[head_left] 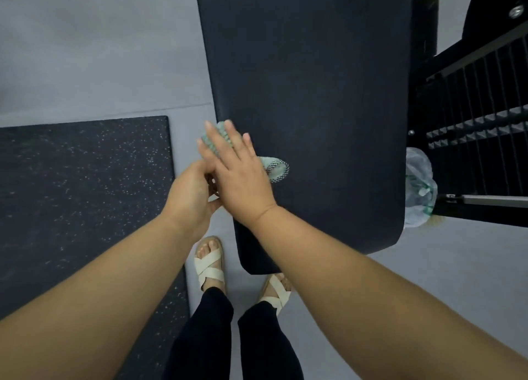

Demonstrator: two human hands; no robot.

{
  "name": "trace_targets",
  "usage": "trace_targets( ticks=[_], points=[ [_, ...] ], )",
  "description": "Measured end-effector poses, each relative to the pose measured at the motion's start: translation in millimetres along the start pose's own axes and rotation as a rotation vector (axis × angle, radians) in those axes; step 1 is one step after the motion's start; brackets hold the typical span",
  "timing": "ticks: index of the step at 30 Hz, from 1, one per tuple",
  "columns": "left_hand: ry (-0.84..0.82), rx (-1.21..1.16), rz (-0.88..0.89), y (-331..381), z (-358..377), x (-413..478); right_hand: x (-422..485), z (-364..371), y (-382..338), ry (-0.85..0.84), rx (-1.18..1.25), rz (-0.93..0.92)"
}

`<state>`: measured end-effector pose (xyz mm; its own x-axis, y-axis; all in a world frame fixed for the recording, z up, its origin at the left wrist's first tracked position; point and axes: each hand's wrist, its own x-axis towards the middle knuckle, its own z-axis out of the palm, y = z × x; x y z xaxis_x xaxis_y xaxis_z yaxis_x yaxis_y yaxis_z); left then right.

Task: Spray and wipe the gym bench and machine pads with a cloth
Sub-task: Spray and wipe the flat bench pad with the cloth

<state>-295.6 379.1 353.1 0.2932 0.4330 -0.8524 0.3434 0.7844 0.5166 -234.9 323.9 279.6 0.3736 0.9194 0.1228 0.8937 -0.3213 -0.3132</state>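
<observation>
A long black bench pad (314, 93) runs away from me, its near end just above my feet. A pale green cloth (275, 168) lies on the pad's left edge. My right hand (237, 173) rests flat on the cloth with straight, spread fingers, and cloth shows past the fingertips and to the right of the hand. My left hand (190, 196) is at the pad's left edge, tucked partly under the right hand. Its fingers are curled and its thumb points right, but what they hold is hidden. No spray bottle is in view.
A dark speckled rubber mat (80, 193) covers the grey floor on the left. A black metal machine frame with ribbed steps (480, 116) stands to the right of the bench, with a clear plastic bottle or bag (418, 188) at its foot. My sandalled feet (210, 261) stand at the bench end.
</observation>
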Motion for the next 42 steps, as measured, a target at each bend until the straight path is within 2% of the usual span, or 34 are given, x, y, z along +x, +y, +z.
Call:
trace_targets(
  ticks=[2,3,5,7,9,11,13,16,18,20,22,25,28,29,30,31,33,35,37,38,39,40,42],
  points=[
    [-0.016,-0.006,-0.03,3.8,-0.5,0.4,-5.7,-12.9,23.7,-0.082,-0.031,-0.138],
    [-0.025,0.021,-0.046,5.8,0.2,-1.3,-8.8,-21.7,42.8,-0.079,-0.064,-0.109],
    [-0.035,0.064,-0.06,10.3,1.9,-3.9,-15.1,-42.0,86.8,-0.033,-0.083,0.102],
    [-0.05,0.118,-0.052,13.1,4.9,-4.9,-22.1,-62.8,122.2,0.014,-0.042,0.409],
    [-0.047,0.152,-0.041,16.0,6.5,-1.4,-14.4,-68.4,127.9,0.113,-0.001,0.726],
    [-0.026,0.169,-0.028,16.3,6.4,4.2,9.1,-57.2,103.9,0.199,-0.013,0.927],
    [-0.004,0.165,0.004,18.0,9.3,5.0,31.9,-37.9,63.0,0.164,-0.038,0.871],
    [-0.005,0.154,0.095,23.5,15.2,3.5,42.2,-8.1,6.7,0.113,-0.091,0.44],
    [-0.003,0.166,0.126,29.8,17.9,4.3,36.9,-7.8,6.1,0.049,-0.05,0.132],
    [0.002,0.22,0.15,37.7,22.0,6.0,31.1,-21.4,43.5,-0.013,-0.04,-0.017],
    [0.007,0.316,0.17,42.8,25.2,10.1,22.9,-42.6,90.0,-0.006,-0.082,0.104],
    [-0.006,0.409,0.176,52.3,35.8,12.8,5.3,-76.5,148.1,0.038,-0.04,0.551],
    [-0.014,0.435,0.188,53.6,41.6,15.3,17.2,-81.8,154.4,0.201,0.02,0.976],
    [-0.015,0.441,0.193,52.5,41.7,13.6,28.7,-76.6,143.9,0.244,0.011,1.062],
    [-0.016,0.451,0.193,50.8,40.9,13.0,40.7,-69.3,127.4,0.247,-0.01,1.084],
    [-0.017,0.458,0.191,50.1,40.3,11.8,50.9,-59.8,106.3,0.231,-0.029,1.032],
    [-0.014,0.456,0.209,50.0,38.3,9.6,59.4,-36.4,60.0,0.171,-0.039,0.742],
    [-0.004,0.462,0.223,53.9,39.3,7.9,55.1,-24.8,28.3,0.061,-0.048,0.356],
    [0.009,0.476,0.222,57.5,41.7,8.7,51.3,-29.3,46.9,0.014,-0.012,0.074],
    [0.012,0.488,0.218,59.4,42.9,9.0,51.7,-38.5,65.6,0.006,-0.025,0.037],
    [0.013,0.508,0.216,59.7,43.6,9.1,50.7,-49.3,85.4,-0.007,-0.066,0.091],
    [0.005,0.527,0.219,62.0,44.7,9.7,50.7,-60.6,107.2,-0.026,-0.092,0.219],
    [-0.015,0.557,0.222,64.7,46.7,10.2,47.5,-82.6,145.6,0.024,-0.064,0.597]
  ],
)
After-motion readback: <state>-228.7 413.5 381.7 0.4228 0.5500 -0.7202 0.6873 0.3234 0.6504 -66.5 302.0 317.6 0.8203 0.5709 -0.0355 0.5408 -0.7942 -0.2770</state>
